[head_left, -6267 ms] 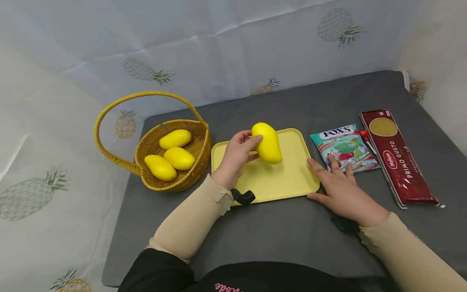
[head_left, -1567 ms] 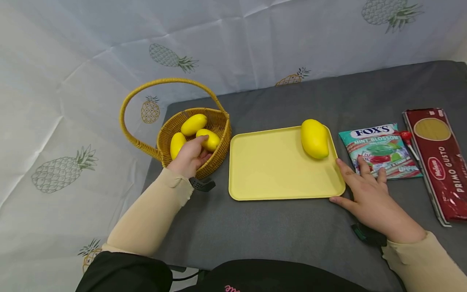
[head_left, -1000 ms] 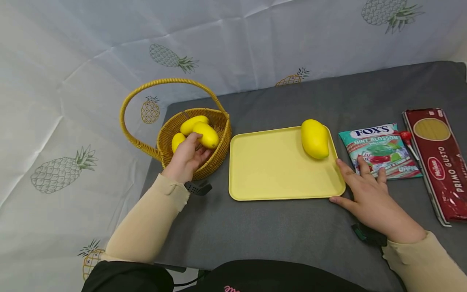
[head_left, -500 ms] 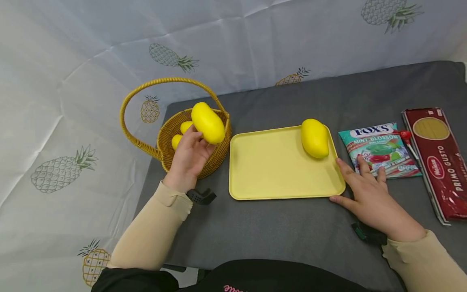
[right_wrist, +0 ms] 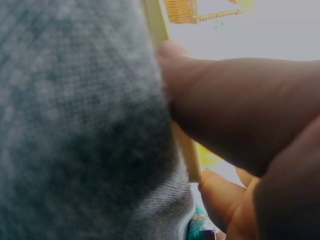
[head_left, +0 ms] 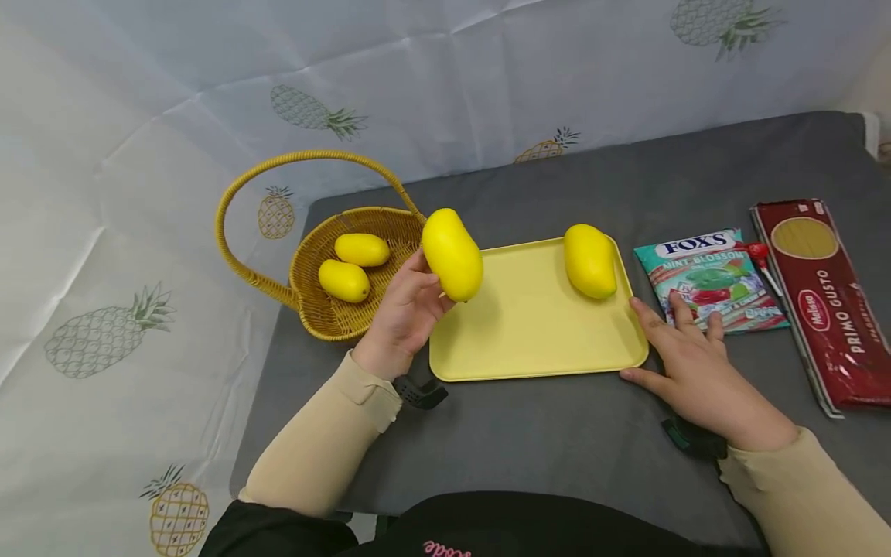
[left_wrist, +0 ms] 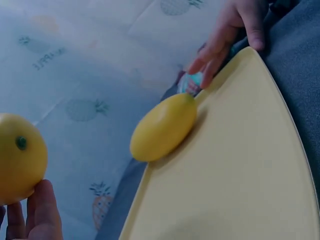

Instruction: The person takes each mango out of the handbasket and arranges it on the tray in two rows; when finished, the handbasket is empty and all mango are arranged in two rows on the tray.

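Note:
In the head view the left hand (head_left: 407, 313) grips a yellow mango (head_left: 452, 255), held up between the basket (head_left: 334, 331) and the left end of the yellow tray (head_left: 529, 363). Another mango (head_left: 589, 261) lies at the tray's right end. Two more mangoes, one at the back (head_left: 362, 250) and one in front (head_left: 344, 281), lie in the basket. The right hand (head_left: 703, 375) has its fingers spread at the tray's right front corner, with fingertips on the Fox's candy bag. The left wrist view shows the held mango (left_wrist: 20, 160) on the left hand's fingers (left_wrist: 45, 210).
A Fox's Mint Blossom bag (head_left: 710, 278) lies right of the tray. Beside it are a red lollipop (head_left: 757, 251) and a long red Primo Gusto pasta pack (head_left: 828, 309). The basket's tall handle (head_left: 306, 156) arches over it. A pineapple-print cloth hangs behind the grey table (head_left: 543, 441).
The left hand has lifted a mango out of the basket and carried it right, to the tray's left edge. The right hand stays at the tray's corner. The head view has shifted slightly.

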Demonstrator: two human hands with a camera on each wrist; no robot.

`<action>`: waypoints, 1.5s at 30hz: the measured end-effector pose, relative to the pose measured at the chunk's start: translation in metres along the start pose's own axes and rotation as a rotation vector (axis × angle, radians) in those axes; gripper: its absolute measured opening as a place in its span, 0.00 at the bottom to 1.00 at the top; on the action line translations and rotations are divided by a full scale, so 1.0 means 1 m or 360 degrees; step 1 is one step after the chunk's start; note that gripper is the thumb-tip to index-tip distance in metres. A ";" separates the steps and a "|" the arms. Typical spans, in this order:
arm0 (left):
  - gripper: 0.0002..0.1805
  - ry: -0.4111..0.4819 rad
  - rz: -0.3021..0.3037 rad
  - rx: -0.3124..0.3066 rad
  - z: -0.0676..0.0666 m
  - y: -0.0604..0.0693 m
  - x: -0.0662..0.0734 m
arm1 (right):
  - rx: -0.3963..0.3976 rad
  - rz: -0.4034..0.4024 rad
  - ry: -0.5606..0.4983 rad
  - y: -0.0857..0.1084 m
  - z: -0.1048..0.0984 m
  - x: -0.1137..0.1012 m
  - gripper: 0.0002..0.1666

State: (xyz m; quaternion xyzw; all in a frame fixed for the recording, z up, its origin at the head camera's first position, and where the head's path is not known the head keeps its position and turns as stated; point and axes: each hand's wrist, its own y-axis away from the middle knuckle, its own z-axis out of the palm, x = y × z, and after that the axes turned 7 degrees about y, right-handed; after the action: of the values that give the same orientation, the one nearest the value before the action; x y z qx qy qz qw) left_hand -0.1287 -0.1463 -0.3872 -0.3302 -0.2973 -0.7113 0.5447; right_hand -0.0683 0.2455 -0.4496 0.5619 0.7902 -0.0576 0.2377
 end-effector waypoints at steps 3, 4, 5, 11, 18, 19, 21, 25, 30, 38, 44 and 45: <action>0.29 -0.0047 -0.0052 0.0028 0.001 -0.007 -0.012 | 0.0005 -0.0007 -0.0005 -0.001 0.000 0.000 0.67; 0.30 -0.0056 -0.0075 0.0040 0.001 -0.010 -0.015 | 0.0006 -0.0008 -0.0005 -0.001 0.000 0.000 0.67; 0.30 -0.0061 -0.0099 0.0053 0.000 -0.013 -0.019 | 0.0006 -0.0009 -0.0007 -0.001 0.000 0.000 0.67; 0.32 -0.0116 -0.0216 0.0254 -0.005 -0.025 -0.038 | 0.0009 -0.0015 -0.0006 0.000 0.001 0.000 0.67; 0.33 -0.0404 -0.0205 0.0522 0.001 -0.034 -0.052 | 0.0024 -0.0019 -0.0003 0.000 -0.001 -0.001 0.67; 0.33 -0.0479 -0.0187 0.0560 0.002 -0.035 -0.055 | 0.0025 -0.0020 -0.0004 0.000 -0.001 -0.001 0.67; 0.34 -0.0653 -0.0152 0.0637 0.005 -0.036 -0.058 | 0.0030 -0.0023 -0.0003 0.000 -0.001 -0.002 0.67; 0.34 -0.1014 -0.0086 0.0736 0.011 -0.038 -0.064 | 0.0043 -0.0036 -0.0007 0.000 0.000 -0.001 0.67; 0.36 -0.1315 -0.0059 0.0758 0.018 -0.041 -0.069 | 0.0050 -0.0049 -0.0011 0.001 0.000 0.000 0.66; 0.36 -0.1399 -0.0139 0.0757 0.028 -0.040 -0.069 | 0.0034 -0.0042 -0.0012 0.000 0.000 0.000 0.67; 0.29 -0.1184 -0.0041 0.0719 0.028 -0.034 -0.060 | 0.0025 -0.0033 -0.0010 0.000 0.000 -0.001 0.67; 0.27 -0.1111 -0.0025 0.0701 0.027 -0.033 -0.057 | 0.0024 -0.0031 -0.0008 0.000 -0.001 -0.001 0.67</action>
State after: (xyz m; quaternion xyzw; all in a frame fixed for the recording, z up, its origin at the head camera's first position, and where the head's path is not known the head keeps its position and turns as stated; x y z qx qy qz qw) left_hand -0.1456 -0.0844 -0.4181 -0.4249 -0.6118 -0.4800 0.4634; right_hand -0.0680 0.2454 -0.4488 0.5559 0.7945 -0.0672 0.2350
